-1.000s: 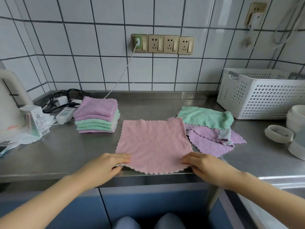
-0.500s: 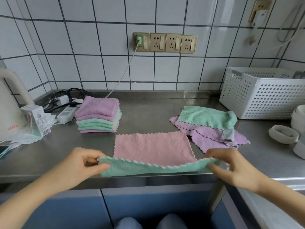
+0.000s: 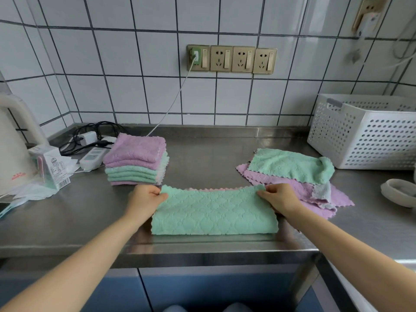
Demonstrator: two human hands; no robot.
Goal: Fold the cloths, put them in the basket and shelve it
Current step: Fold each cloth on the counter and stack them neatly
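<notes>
Several cloths sit folded in a stack (image 3: 137,159); both hands (image 3: 144,200) (image 3: 280,197) pinch a half-folded cloth (image 3: 213,212); pile (image 3: 292,174) and basket (image 3: 364,136) wait.

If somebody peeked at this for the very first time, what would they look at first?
Probably the mint green cloth lying folded in half at the front edge of the steel counter, with the left hand and right hand pinching its far corners. Next, the neat stack of folded purple and green cloths behind the left hand, and the white holey basket at the back right.
</notes>
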